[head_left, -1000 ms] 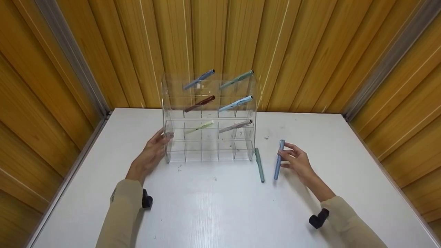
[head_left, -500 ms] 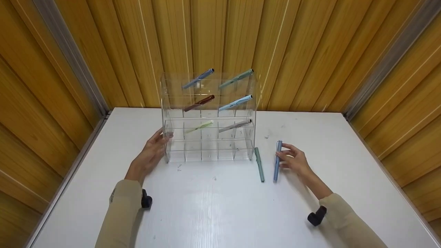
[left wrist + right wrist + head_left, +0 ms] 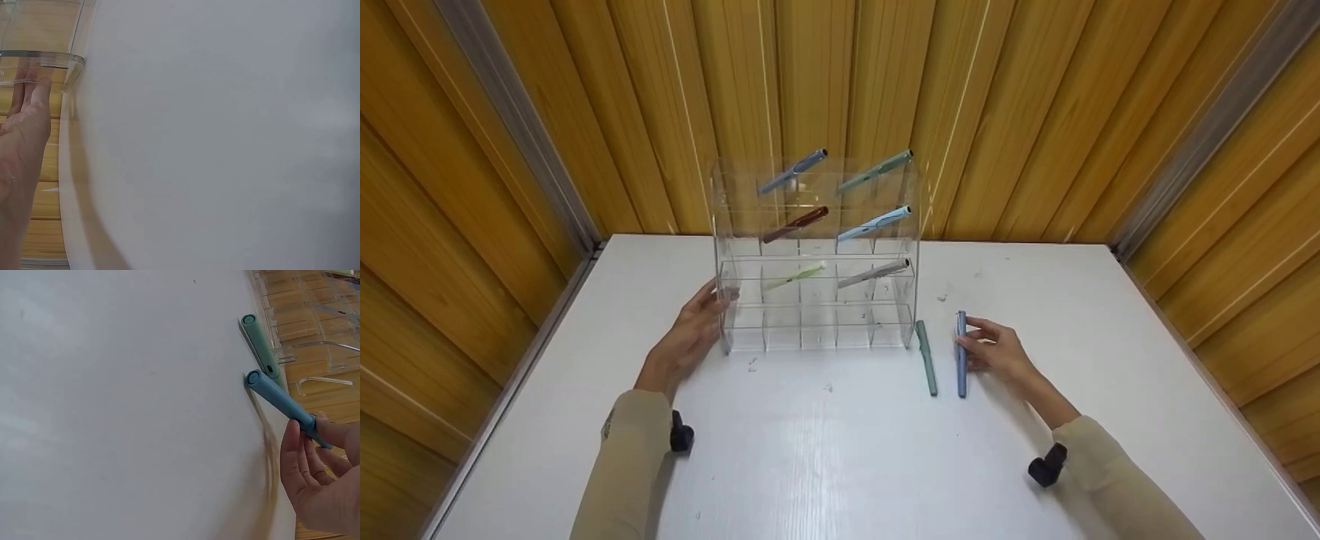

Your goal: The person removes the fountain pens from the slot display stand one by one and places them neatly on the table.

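Observation:
A clear acrylic pen rack [image 3: 815, 255] stands at the back middle of the white table [image 3: 840, 450], with several pens slanting out of its upper rows. My left hand [image 3: 690, 334] rests with straight fingers against the rack's left side [image 3: 39, 62]. A blue pen [image 3: 961, 354] lies on the table right of the rack, and my right hand [image 3: 994, 349] pinches its far half with fingertips [image 3: 306, 439]. A green pen [image 3: 926, 358] lies just left of the blue one [image 3: 278, 396], beside the rack's right corner; the green pen [image 3: 259, 343] is untouched.
Wooden panelled walls [image 3: 1035, 112] close in the table on three sides. The rack's bottom row of cells [image 3: 810, 330] holds nothing. Bare white tabletop stretches in front of the rack and to the right of my right hand.
My right hand has lowered the blue pen from a tilted, lifted pose to lie flat on the table, parallel to the green pen. The left hand has stayed on the rack.

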Action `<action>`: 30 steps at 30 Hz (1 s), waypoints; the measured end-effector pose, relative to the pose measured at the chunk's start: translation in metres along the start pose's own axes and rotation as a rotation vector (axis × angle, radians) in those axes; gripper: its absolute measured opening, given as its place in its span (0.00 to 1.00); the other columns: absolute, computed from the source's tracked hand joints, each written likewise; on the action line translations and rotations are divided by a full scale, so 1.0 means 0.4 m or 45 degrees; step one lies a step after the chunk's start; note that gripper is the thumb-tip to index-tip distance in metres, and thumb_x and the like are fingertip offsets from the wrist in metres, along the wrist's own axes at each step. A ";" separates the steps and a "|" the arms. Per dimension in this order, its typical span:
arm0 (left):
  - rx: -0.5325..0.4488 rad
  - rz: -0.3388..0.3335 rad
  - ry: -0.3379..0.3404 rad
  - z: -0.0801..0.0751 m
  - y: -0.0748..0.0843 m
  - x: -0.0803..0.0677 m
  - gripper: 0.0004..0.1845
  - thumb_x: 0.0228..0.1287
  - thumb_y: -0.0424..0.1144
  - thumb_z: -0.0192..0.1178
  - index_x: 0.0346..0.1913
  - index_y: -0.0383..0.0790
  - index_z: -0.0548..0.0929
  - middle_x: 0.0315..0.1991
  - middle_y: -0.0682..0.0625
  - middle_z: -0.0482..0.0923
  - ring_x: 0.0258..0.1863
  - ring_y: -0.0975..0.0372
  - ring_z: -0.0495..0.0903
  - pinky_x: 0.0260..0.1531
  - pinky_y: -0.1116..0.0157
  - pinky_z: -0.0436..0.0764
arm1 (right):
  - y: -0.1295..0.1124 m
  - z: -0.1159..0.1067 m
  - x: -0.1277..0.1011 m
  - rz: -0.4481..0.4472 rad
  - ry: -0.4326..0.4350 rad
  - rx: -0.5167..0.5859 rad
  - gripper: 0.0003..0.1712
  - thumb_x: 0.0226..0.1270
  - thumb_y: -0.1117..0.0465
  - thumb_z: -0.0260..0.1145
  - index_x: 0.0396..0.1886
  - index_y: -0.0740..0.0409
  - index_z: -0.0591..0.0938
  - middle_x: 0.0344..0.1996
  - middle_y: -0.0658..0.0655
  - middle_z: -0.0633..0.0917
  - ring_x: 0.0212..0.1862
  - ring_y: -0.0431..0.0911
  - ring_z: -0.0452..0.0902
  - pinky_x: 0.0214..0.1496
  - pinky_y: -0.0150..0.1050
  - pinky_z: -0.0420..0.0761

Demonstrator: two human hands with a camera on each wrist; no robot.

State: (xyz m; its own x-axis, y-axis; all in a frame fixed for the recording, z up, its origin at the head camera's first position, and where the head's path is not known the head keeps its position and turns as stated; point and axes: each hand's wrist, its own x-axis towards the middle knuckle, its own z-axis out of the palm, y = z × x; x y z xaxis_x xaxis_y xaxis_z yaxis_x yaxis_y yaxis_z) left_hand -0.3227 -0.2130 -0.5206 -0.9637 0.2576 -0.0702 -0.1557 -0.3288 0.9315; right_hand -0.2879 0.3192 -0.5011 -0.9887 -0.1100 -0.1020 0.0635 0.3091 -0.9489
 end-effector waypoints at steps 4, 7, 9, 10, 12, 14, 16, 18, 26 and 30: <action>0.001 -0.012 0.011 -0.001 0.003 0.001 0.42 0.80 0.40 0.58 0.86 0.50 0.46 0.83 0.45 0.53 0.84 0.49 0.51 0.83 0.50 0.56 | -0.003 0.005 0.009 0.004 -0.050 -0.021 0.35 0.76 0.67 0.66 0.76 0.74 0.65 0.46 0.58 0.82 0.36 0.37 0.84 0.41 0.33 0.90; 0.000 -0.027 0.039 -0.001 0.007 0.003 0.41 0.80 0.40 0.59 0.86 0.52 0.48 0.83 0.47 0.54 0.84 0.51 0.52 0.83 0.51 0.56 | -0.005 0.013 0.017 0.010 -0.073 -0.037 0.35 0.75 0.68 0.66 0.76 0.74 0.66 0.47 0.59 0.81 0.37 0.39 0.84 0.41 0.33 0.90; 0.007 -0.031 0.037 -0.002 0.008 0.004 0.41 0.80 0.40 0.58 0.86 0.53 0.48 0.84 0.47 0.53 0.84 0.51 0.51 0.84 0.52 0.55 | -0.006 0.017 0.022 0.003 -0.101 -0.071 0.34 0.76 0.68 0.66 0.76 0.75 0.66 0.47 0.61 0.82 0.37 0.39 0.84 0.40 0.33 0.90; 0.008 -0.035 0.037 -0.002 0.008 0.005 0.41 0.80 0.40 0.58 0.86 0.53 0.48 0.84 0.48 0.52 0.84 0.51 0.51 0.84 0.52 0.54 | -0.006 0.020 0.024 0.000 -0.112 -0.090 0.34 0.76 0.68 0.65 0.75 0.76 0.66 0.47 0.61 0.82 0.37 0.39 0.84 0.40 0.33 0.90; 0.015 -0.033 0.033 -0.003 0.007 0.006 0.40 0.81 0.40 0.58 0.86 0.54 0.48 0.84 0.48 0.52 0.84 0.51 0.51 0.84 0.52 0.55 | -0.006 0.026 0.031 0.006 -0.116 -0.130 0.33 0.75 0.69 0.66 0.74 0.75 0.67 0.47 0.62 0.84 0.36 0.39 0.85 0.39 0.32 0.90; 0.020 -0.025 0.018 -0.003 0.005 0.007 0.41 0.81 0.40 0.57 0.86 0.53 0.47 0.84 0.47 0.50 0.84 0.50 0.51 0.83 0.52 0.55 | -0.007 0.030 0.037 0.015 -0.115 -0.178 0.32 0.75 0.69 0.66 0.74 0.75 0.68 0.46 0.63 0.85 0.36 0.39 0.85 0.39 0.33 0.90; 0.014 -0.024 0.020 -0.002 0.003 0.007 0.41 0.81 0.40 0.57 0.86 0.52 0.47 0.84 0.46 0.51 0.84 0.50 0.52 0.83 0.52 0.56 | -0.010 0.036 0.043 0.020 -0.105 -0.221 0.32 0.75 0.69 0.66 0.74 0.74 0.69 0.46 0.63 0.86 0.35 0.39 0.86 0.38 0.34 0.90; 0.010 -0.021 0.020 -0.002 0.002 0.006 0.41 0.81 0.40 0.58 0.86 0.52 0.47 0.84 0.46 0.51 0.84 0.50 0.52 0.83 0.51 0.56 | -0.013 0.041 0.048 0.032 -0.088 -0.255 0.32 0.74 0.68 0.67 0.73 0.74 0.70 0.45 0.64 0.86 0.36 0.39 0.86 0.38 0.35 0.90; -0.035 -0.022 0.021 -0.003 0.000 0.001 0.42 0.80 0.39 0.59 0.86 0.50 0.48 0.83 0.45 0.52 0.84 0.50 0.51 0.84 0.51 0.54 | -0.012 0.054 0.057 0.059 -0.066 -0.304 0.31 0.73 0.68 0.69 0.72 0.74 0.72 0.42 0.62 0.84 0.35 0.40 0.85 0.37 0.34 0.90; -0.037 -0.014 0.016 0.001 -0.001 0.003 0.40 0.81 0.37 0.56 0.86 0.50 0.47 0.83 0.43 0.51 0.84 0.49 0.49 0.84 0.50 0.52 | -0.007 0.053 0.052 0.057 -0.072 -0.276 0.31 0.74 0.66 0.68 0.71 0.74 0.73 0.41 0.61 0.84 0.35 0.40 0.85 0.37 0.34 0.90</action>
State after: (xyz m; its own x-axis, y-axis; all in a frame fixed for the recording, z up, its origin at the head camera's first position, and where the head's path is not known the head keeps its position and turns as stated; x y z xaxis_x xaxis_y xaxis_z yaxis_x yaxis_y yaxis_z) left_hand -0.3238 -0.2123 -0.5209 -0.9645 0.2500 -0.0854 -0.1727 -0.3521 0.9199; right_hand -0.3059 0.2960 -0.5069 -0.9759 -0.1427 -0.1651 0.0704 0.5101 -0.8572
